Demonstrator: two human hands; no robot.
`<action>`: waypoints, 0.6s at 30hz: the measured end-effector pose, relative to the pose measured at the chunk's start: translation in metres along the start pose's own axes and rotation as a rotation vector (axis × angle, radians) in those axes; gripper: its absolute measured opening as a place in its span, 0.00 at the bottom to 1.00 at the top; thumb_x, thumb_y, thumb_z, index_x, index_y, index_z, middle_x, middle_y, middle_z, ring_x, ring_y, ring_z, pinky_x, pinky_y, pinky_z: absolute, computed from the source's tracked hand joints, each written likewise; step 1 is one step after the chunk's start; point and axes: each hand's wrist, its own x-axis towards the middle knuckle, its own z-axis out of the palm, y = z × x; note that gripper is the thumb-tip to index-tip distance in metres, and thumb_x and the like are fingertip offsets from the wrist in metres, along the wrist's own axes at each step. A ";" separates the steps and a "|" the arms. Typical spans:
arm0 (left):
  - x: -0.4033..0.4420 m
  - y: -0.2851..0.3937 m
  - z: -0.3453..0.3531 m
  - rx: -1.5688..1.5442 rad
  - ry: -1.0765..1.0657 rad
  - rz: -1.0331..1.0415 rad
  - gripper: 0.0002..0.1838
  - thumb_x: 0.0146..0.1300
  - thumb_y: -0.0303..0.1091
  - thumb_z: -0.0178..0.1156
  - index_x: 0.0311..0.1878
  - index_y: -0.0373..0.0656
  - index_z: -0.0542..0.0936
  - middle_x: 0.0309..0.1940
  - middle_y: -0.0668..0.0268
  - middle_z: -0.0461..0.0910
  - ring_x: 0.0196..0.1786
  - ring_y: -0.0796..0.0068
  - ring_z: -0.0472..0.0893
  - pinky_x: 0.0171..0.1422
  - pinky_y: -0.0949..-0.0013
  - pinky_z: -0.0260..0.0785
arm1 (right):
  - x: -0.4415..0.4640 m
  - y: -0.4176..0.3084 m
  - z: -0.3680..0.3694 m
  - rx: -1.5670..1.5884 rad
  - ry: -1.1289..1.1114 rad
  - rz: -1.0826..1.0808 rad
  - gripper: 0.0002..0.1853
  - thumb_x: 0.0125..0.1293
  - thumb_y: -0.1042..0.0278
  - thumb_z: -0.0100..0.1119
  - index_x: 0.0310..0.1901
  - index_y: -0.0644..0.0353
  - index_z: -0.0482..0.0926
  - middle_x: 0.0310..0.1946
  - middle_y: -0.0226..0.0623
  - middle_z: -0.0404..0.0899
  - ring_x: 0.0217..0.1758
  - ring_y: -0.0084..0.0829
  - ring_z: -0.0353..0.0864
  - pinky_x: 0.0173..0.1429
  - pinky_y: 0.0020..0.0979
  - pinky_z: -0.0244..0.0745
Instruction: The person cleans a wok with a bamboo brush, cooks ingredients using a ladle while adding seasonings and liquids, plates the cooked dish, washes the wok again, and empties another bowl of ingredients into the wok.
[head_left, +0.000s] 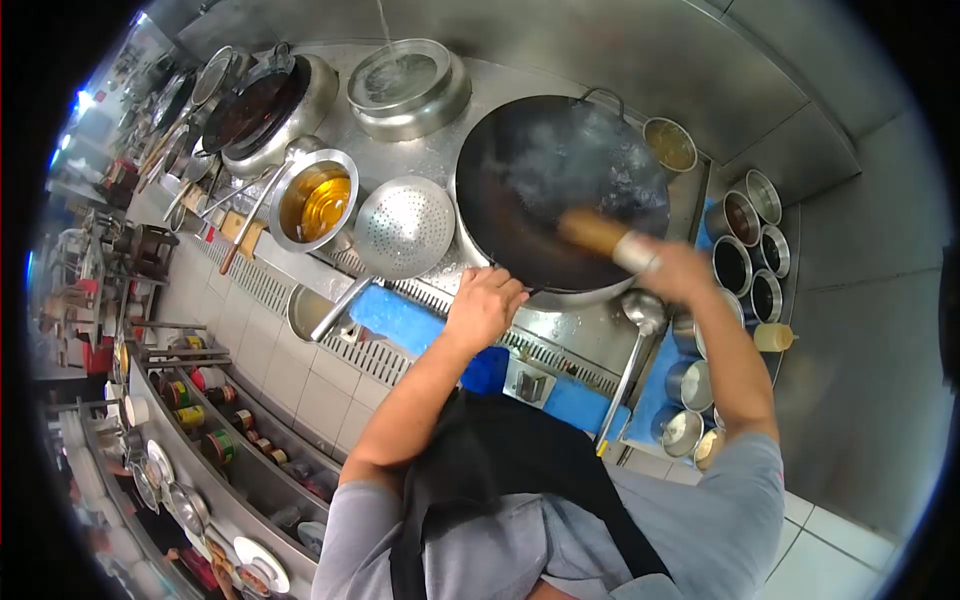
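Note:
A large black wok (500,190) sits on the stove, with steam or smoke over its far side. My left hand (487,305) is closed at the wok's near edge, where a handle shows beside the fingers. In my right hand (675,270) is a bamboo wok brush (598,233), blurred by motion. Its pale bristles point into the wok, and a light band wraps its grip end. Left of the wok, a perforated strainer (405,228) lies close to a metal pot of golden oil (325,205).
A ladle (642,312) rests on the right, its handle toward me. Several seasoning containers (733,265) line the right side, near a squeeze bottle (773,337). Water runs onto a lidded round vessel (410,95) at the back. Another wok (250,110) stands far left.

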 end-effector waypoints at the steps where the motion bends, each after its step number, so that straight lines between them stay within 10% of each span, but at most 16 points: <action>1: 0.004 0.001 0.002 0.008 0.011 0.000 0.07 0.67 0.39 0.68 0.38 0.46 0.86 0.34 0.65 0.81 0.44 0.60 0.81 0.54 0.55 0.66 | 0.008 0.022 -0.007 -0.018 0.188 0.165 0.31 0.68 0.52 0.63 0.74 0.35 0.75 0.57 0.51 0.85 0.57 0.49 0.88 0.58 0.48 0.83; 7: 0.009 0.009 0.003 0.043 0.003 -0.027 0.06 0.64 0.38 0.70 0.38 0.47 0.87 0.35 0.67 0.81 0.44 0.62 0.81 0.54 0.56 0.66 | -0.007 -0.033 -0.018 0.531 0.969 -0.112 0.32 0.71 0.55 0.64 0.75 0.50 0.72 0.59 0.54 0.83 0.60 0.60 0.83 0.63 0.49 0.79; 11: -0.011 0.020 -0.014 -0.011 0.163 -0.042 0.16 0.63 0.36 0.71 0.53 0.46 0.85 0.53 0.63 0.82 0.55 0.58 0.81 0.63 0.53 0.68 | -0.002 -0.042 0.025 0.101 0.330 -0.335 0.35 0.65 0.48 0.66 0.73 0.41 0.74 0.56 0.51 0.86 0.57 0.56 0.85 0.60 0.52 0.80; 14: -0.060 0.018 -0.042 -0.129 0.164 -0.164 0.20 0.64 0.37 0.71 0.58 0.44 0.83 0.58 0.60 0.81 0.59 0.54 0.80 0.65 0.52 0.70 | 0.015 -0.003 0.032 0.213 0.433 0.235 0.34 0.66 0.41 0.64 0.72 0.41 0.76 0.53 0.50 0.88 0.59 0.56 0.86 0.60 0.52 0.80; 18: -0.210 0.001 -0.058 -0.248 -0.020 -0.521 0.22 0.68 0.43 0.68 0.59 0.39 0.81 0.56 0.53 0.83 0.59 0.46 0.81 0.65 0.49 0.73 | 0.024 0.049 0.130 1.640 0.826 0.159 0.31 0.74 0.52 0.64 0.73 0.55 0.73 0.69 0.46 0.77 0.68 0.48 0.79 0.58 0.54 0.83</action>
